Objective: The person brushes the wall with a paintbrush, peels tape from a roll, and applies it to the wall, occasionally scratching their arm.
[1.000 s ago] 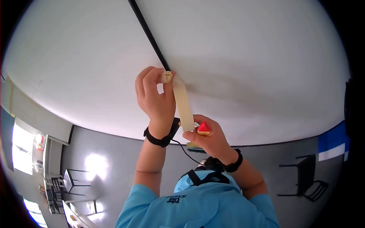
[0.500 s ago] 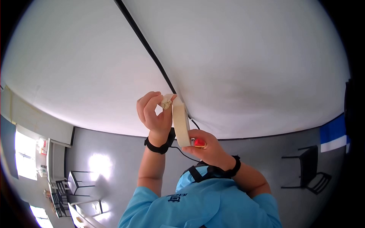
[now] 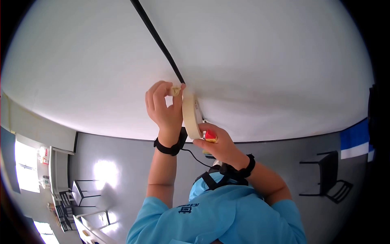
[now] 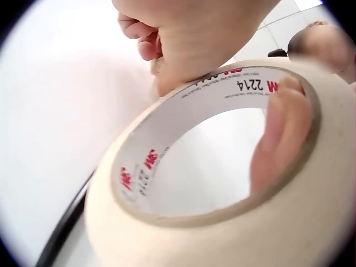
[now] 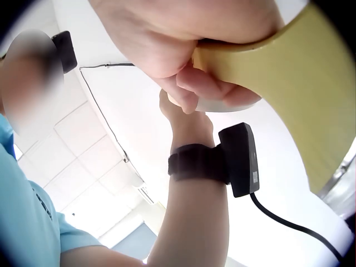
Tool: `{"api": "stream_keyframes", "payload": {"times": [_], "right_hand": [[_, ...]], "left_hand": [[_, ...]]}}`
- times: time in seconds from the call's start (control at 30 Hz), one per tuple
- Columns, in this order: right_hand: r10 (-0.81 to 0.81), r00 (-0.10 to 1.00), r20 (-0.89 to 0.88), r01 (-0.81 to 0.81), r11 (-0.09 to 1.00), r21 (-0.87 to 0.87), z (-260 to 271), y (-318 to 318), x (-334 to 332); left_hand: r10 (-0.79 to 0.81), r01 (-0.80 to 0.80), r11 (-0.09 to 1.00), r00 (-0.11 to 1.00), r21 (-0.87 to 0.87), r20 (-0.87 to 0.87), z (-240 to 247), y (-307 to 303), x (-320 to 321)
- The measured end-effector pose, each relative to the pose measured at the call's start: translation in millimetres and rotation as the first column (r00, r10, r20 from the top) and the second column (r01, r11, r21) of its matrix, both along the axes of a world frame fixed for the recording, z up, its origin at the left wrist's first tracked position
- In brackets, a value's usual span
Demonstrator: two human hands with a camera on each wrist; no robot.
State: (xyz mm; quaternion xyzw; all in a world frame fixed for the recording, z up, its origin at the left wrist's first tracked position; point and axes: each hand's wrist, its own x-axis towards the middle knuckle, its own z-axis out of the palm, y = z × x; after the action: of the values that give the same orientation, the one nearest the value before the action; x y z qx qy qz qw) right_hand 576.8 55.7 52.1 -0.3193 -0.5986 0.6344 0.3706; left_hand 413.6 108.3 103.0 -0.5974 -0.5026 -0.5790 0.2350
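Observation:
My left hand [image 3: 161, 110] is up against the white wall surface, pinching a small crumpled wad of pale tape [image 3: 175, 91] between thumb and finger. Just right of that thumb is a cream roll of masking tape [image 3: 189, 116], its white core printed 2214 in the left wrist view. My right hand [image 3: 222, 144] grips the roll's lower edge, with fingertips [image 4: 283, 128] reaching inside the core. The same hand also holds a yellow-handled tool [image 5: 295, 67] with a red end [image 3: 210, 135]; the tool's far end is mostly hidden.
A black strip [image 3: 157, 38] runs along the white wall [image 3: 264, 61] to the left hand's fingertips. Behind the person lie a grey floor [image 3: 134, 162], a dark table [image 3: 328, 173] with a chair [image 3: 340, 191], and further furniture by the windows. A black cable [image 5: 295, 225] trails from the left wrist's camera.
In the head view both hands dropped lower and then rose part of the way back. The tape roll, first seen edge-on, has turned so its side shows. Both hands keep their holds.

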Motion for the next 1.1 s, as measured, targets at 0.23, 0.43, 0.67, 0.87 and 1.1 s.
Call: {"api": "stream_keyframes", "payload": {"times": [0.23, 0.43, 0.67, 0.87, 1.1], "right_hand": [[0.069, 0.998, 0.009, -0.070, 0.992, 0.107, -30, -9, 11], [0.060, 0.995, 0.083, -0.064, 0.996, 0.054, -37, -14, 15], [0.051, 0.997, 0.054, -0.039, 0.979, -0.200, -19, 1, 4], [0.069, 0.998, 0.001, -0.069, 0.992, -0.103, -29, -2, 6], [0.072, 0.995, 0.073, -0.075, 0.996, 0.044, -41, -9, 18]], "left_hand": [[-0.023, 0.026, 0.999, 0.992, 0.021, -0.124, -31, -21, -12], [-0.031, 0.027, 0.996, 0.998, -0.088, -0.051, -43, -18, -4], [0.038, -0.017, 0.982, 0.993, -0.186, 0.112, -37, 0, 5], [0.062, -0.042, 0.979, 0.994, -0.200, 0.091, -45, -8, 3], [0.011, -0.006, 0.993, 0.999, -0.114, 0.047, -64, -29, -4]]}}
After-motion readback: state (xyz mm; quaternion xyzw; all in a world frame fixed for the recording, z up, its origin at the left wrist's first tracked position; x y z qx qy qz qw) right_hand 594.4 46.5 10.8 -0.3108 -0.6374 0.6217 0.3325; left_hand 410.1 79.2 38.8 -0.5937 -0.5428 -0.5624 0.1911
